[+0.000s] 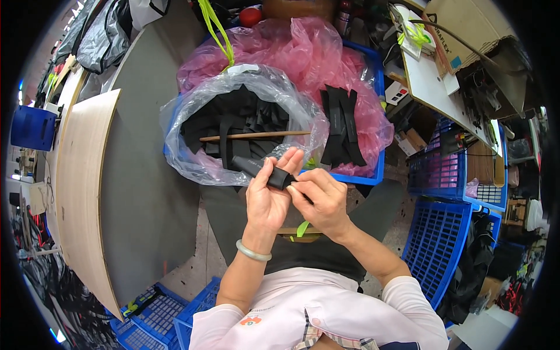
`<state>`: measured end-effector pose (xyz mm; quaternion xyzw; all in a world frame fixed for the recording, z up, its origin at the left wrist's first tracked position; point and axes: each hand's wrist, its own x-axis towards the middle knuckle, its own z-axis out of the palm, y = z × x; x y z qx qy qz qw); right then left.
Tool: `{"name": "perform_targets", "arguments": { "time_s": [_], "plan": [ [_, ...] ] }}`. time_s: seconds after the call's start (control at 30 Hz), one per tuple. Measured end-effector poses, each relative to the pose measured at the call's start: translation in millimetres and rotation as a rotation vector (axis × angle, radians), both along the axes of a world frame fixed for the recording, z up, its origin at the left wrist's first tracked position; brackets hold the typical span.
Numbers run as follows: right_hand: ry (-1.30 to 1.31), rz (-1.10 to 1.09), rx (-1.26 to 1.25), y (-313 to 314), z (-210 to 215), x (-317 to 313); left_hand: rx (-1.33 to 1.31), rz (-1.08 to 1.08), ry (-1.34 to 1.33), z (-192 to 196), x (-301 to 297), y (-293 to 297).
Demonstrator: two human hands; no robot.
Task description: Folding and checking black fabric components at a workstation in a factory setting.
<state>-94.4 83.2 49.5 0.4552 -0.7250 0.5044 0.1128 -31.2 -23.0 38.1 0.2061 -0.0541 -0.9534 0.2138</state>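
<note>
I watch the left hand (269,198) turned palm up, fingers loosely extended, thumb lying over a black piece (279,178) that crosses the palm. The right hand (326,201) angles inward, fingers closed in a pinch on its end. Ahead of both hands' fingers, I see an open clear bag (204,174).

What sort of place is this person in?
Probably a workshop or a small factory. It shows in the blue plastic lattice crates, the clear plastic bag holding many black strips, and the black tube-like piece in the person's left hand and right hand.
</note>
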Motion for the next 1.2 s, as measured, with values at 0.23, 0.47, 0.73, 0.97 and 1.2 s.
{"name": "perform_targets", "arguments": {
  "time_s": [0.23, 0.47, 0.73, 0.97, 1.2],
  "plan": [
    [-0.407, 0.109, -0.022, 0.6, -11.7, 7.2, -0.254, 0.009, -0.034, 6.8, -4.6, 6.8],
    [-0.467, 0.364, 0.559, 10.8, -17.6, 0.4, -0.394, -0.043, -0.085, 6.7, -5.2, 0.8],
    [-0.300, 0.307, 0.582, -4.1, -10.5, 3.8, -0.035, 0.001, -0.091, -21.3, -7.1, -34.7],
    [-0.291, 0.305, 0.681, -12.0, -40.7, -9.8, -0.155, -0.137, -0.105, -7.4, -10.3, -6.5],
    [-0.375, 0.346, 0.549, 10.1, -13.3, 9.6, -0.288, -0.130, -0.080, -13.1, -2.0, -34.0]
  ]
}}
